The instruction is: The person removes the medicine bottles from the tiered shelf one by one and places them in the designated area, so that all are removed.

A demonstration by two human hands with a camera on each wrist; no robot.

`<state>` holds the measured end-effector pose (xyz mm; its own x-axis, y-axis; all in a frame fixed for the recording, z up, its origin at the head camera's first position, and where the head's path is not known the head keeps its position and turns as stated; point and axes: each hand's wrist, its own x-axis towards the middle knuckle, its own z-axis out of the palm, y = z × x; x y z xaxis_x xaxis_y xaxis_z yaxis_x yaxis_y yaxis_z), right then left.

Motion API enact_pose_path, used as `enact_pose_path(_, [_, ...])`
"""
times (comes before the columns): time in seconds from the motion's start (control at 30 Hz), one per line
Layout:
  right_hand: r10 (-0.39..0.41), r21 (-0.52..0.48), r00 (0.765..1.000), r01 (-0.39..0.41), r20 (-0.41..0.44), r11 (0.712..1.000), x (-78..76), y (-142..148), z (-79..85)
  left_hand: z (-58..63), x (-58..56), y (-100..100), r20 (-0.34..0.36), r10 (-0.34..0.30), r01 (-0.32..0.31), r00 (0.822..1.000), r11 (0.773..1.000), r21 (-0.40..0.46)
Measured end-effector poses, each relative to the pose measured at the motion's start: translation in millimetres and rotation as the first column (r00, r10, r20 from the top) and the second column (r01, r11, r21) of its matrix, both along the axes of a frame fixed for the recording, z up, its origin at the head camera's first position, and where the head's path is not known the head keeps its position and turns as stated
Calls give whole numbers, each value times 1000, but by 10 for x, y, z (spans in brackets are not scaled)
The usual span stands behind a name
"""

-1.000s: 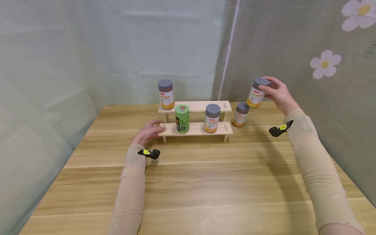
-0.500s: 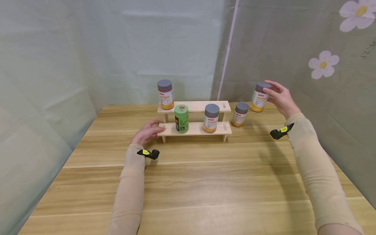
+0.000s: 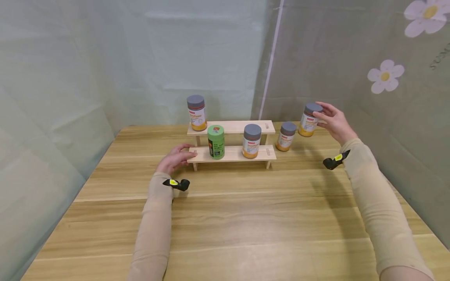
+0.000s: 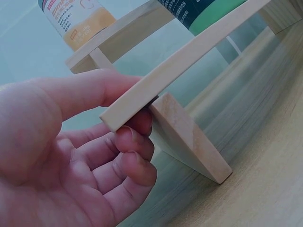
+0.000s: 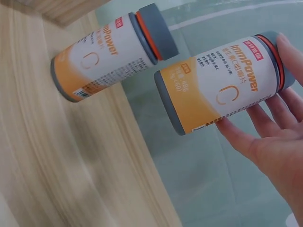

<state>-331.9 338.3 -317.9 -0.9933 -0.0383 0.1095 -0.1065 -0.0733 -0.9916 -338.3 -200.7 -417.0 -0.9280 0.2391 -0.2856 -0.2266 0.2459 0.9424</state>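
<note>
In the head view my left hand (image 3: 174,159) grips the left end of the lower board of a two-step wooden stand (image 3: 232,155). The left wrist view shows the thumb over the board (image 4: 175,66) and fingers curled beneath it. My right hand (image 3: 336,124) holds an orange-and-white supplement bottle (image 3: 308,121) around its grey cap and upper side. In the right wrist view this held bottle (image 5: 218,87) is tilted, with its base off the table. Just left of it, a similar bottle (image 3: 286,136) stands upright on the table, apart from it.
On the lower step stand a green canister (image 3: 216,142) and another orange-and-white bottle (image 3: 251,142). One more such bottle (image 3: 197,114) is on the upper step's left end. Behind the wooden table (image 3: 225,226) hangs a pale curtain (image 3: 204,50).
My right hand has lowered the held bottle; it first swung right, away from the standing bottle, then slightly back. My left hand keeps its grip on the stand.
</note>
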Motion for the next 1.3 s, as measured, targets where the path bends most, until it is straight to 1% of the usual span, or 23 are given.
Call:
enact_pose_path(0.1, [7,37,1000,-7,-1,999,-9,1,-48,-2,-2,1,6,3,-3,1000,1000,-3])
enact_pose_path(0.27, [16,139,1000,-14,-13,990,-23,-13,-100,8,3,18,6,19,-19,1000,1000,11])
enact_pose_path(0.4, [14,170,1000,-11,-12,985,-38,-11,-129,14,3,20,5,26,-26,1000,999,23])
enact_pose_path(0.5, [2,166,1000,-3,6,986,-49,3,-162,116,71,32,18,16,-16,1000,999,31])
enact_pose_path(0.63, [-10,206,1000,5,27,979,-60,5,-216,279,191,46,35,8,-9,999,999,37])
enact_pose_path(0.67, [-13,214,999,7,30,977,-61,2,-232,283,194,42,34,10,-11,999,999,39])
enact_pose_path(0.73, [-14,221,999,6,34,975,-56,-2,-270,275,188,35,32,10,-11,999,999,42])
enact_pose_path(0.77, [-7,205,999,0,36,979,-50,1,-291,254,169,30,31,11,-13,999,999,44])
enact_pose_path(0.9, [22,160,999,-29,46,987,-42,40,-373,132,71,18,20,14,-14,1000,999,48])
enact_pose_path(1.0, [26,166,998,-35,56,986,-51,71,-424,36,10,19,9,24,-24,1000,998,51])
enact_pose_path(1.13, [23,199,997,-37,73,979,-62,94,-475,-26,-5,31,-4,31,-31,1000,998,53])
enact_pose_path(1.2, [30,202,996,-48,87,978,-59,102,-489,-38,-3,34,-8,33,-33,999,998,56])
enact_pose_path(1.23, [31,228,995,-51,91,972,-54,101,-492,-40,0,35,-10,30,-30,999,998,55])
enact_pose_path(1.3, [32,245,994,-57,104,968,-42,106,-497,-39,7,33,-10,26,-26,1000,998,54])
